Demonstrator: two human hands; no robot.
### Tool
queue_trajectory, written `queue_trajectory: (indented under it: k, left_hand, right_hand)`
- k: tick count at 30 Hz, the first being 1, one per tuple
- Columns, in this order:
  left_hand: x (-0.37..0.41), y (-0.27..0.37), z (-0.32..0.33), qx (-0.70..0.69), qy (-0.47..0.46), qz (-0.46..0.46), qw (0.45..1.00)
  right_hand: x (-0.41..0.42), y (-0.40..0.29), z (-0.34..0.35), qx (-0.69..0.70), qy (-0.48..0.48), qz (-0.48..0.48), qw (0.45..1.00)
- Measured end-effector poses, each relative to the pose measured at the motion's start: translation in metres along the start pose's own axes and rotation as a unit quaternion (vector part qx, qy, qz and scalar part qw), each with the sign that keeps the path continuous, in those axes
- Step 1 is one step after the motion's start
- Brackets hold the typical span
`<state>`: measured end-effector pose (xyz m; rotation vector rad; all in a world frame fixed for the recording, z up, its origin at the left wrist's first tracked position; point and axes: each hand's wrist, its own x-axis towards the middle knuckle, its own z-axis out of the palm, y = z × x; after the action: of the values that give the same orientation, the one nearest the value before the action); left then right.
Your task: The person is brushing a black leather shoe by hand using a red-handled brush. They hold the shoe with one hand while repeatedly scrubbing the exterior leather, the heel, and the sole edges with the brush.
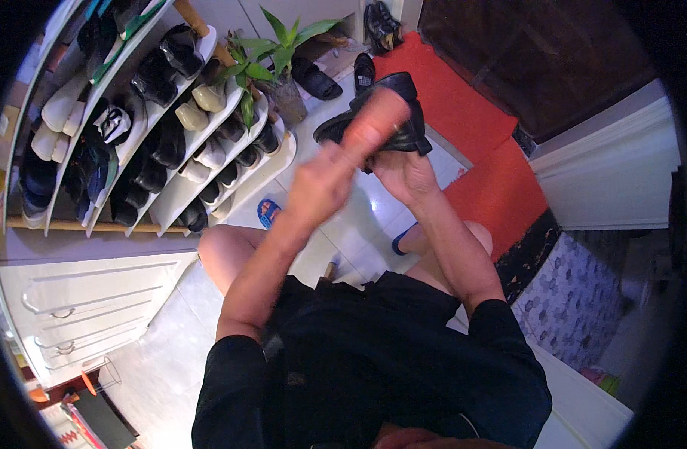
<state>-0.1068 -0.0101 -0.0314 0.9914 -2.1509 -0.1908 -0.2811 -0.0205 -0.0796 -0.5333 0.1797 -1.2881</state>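
My left hand (319, 182) grips the near end of an oblong orange-red object (380, 120), blurred by motion. It looks like a shoe brush, but its bristles cannot be made out. This object lies across a black leather shoe or sandal (415, 126), covering the middle of it. From below, my right hand (405, 175) holds the shoe, its fingers mostly hidden behind it. Both hands are out in front of me, above the pale tiled floor.
A multi-tier shoe rack (172, 210) full of shoes stands at the left, with a potted plant (290, 98) beside it. Black slippers (316, 78) and black leather shoes (382, 27) lie farther off. A red mat (478, 163) covers floor at the right. White cabinet doors (96, 308) are at lower left.
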Motion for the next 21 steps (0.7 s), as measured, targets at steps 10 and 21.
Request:
queue_trajectory:
  k: [10, 21]
  left_hand:
    - [0.004, 0.046, -0.015, 0.034, -0.101, -0.031, 0.994]
    - [-0.020, 0.009, -0.012, -0.014, 0.055, -0.100, 0.993]
  right_hand:
    - [0.004, -0.006, -0.023, -0.599, 0.128, -0.159, 0.774]
    - [0.012, -0.033, -0.020, -0.493, 0.192, -0.246, 0.812]
